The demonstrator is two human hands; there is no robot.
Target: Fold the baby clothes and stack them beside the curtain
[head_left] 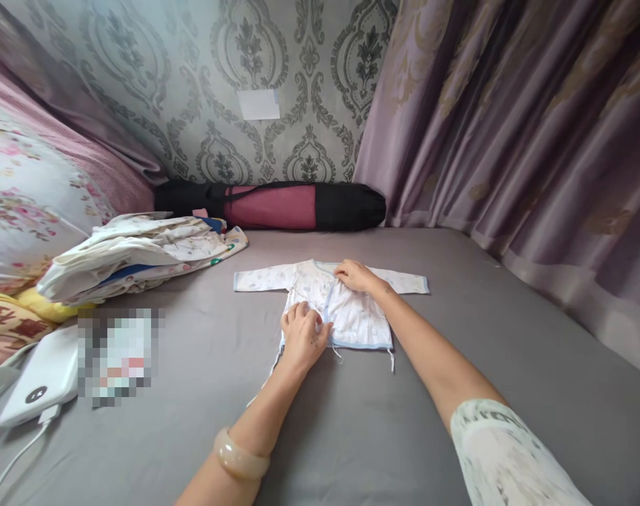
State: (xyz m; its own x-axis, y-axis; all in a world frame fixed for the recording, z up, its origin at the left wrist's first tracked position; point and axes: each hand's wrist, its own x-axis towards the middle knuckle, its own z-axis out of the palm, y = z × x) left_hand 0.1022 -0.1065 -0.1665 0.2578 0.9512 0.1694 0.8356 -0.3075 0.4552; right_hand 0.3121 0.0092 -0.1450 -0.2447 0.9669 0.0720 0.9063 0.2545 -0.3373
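Observation:
A small white baby shirt point(359, 320) with light blue trim lies spread on the grey sheet, its sleeves stretched out to both sides. Thin ties hang from its lower edge. My left hand point(303, 334), below a pale bangle, is at the lower left front, with the thumb and a finger curled at the blue-edged front flap. My right hand point(354, 274) rests near the neckline, fingers pinched together on the shirt's upper front edge.
A pile of folded clothes point(140, 253) lies at the left, beside a floral pillow point(29, 204). Nearer are a white power bank point(46, 376) with a cable and a blurred item point(122, 355). A black and pink roll bag point(272, 206) lies along the wall.

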